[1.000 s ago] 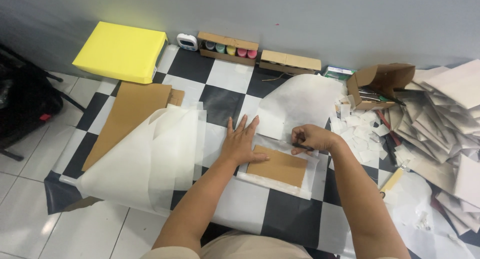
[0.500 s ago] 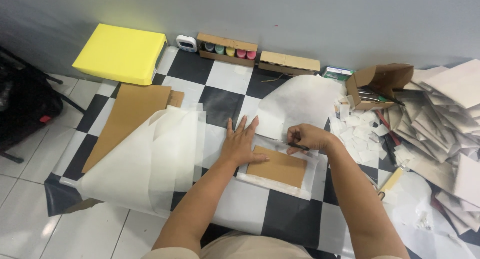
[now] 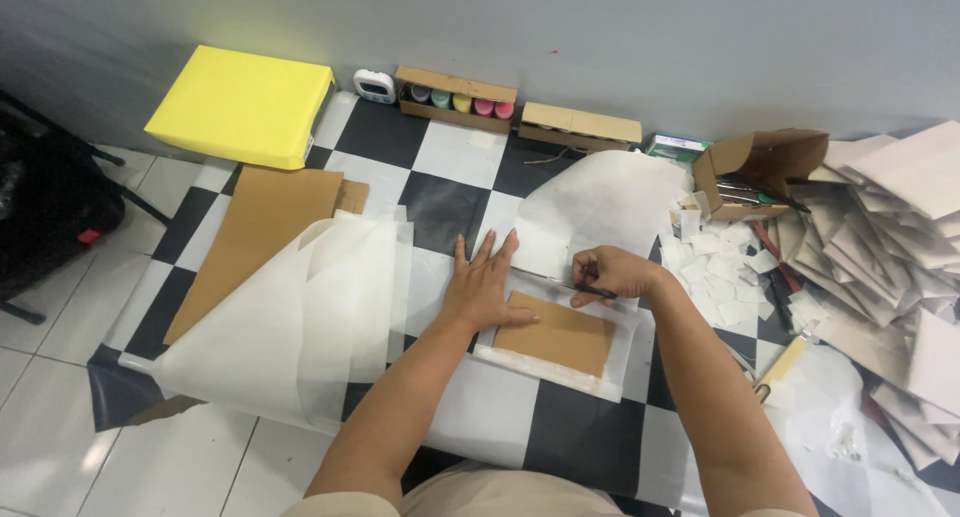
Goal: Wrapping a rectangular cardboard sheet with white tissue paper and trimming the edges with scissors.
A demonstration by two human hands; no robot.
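A small brown cardboard rectangle (image 3: 556,335) lies on a white translucent paper sheet (image 3: 560,372) on the checkered mat. My left hand (image 3: 485,282) rests flat, fingers spread, on the paper at the rectangle's left upper corner. My right hand (image 3: 612,274) is closed around a thin dark cutting tool (image 3: 560,283), whose blade lies along the rectangle's far edge, pointing toward my left hand.
Large translucent sheets (image 3: 290,317) and a brown board (image 3: 260,237) lie left. A yellow box (image 3: 243,104), a paint-pot carton (image 3: 456,97) and a flat carton (image 3: 580,126) line the wall. Paper scraps (image 3: 715,267), an open box (image 3: 760,167) and a cardboard pile (image 3: 890,237) sit right.
My right hand has shifted slightly left along the rectangle's far edge with the tool. My left hand has stayed flat in place.
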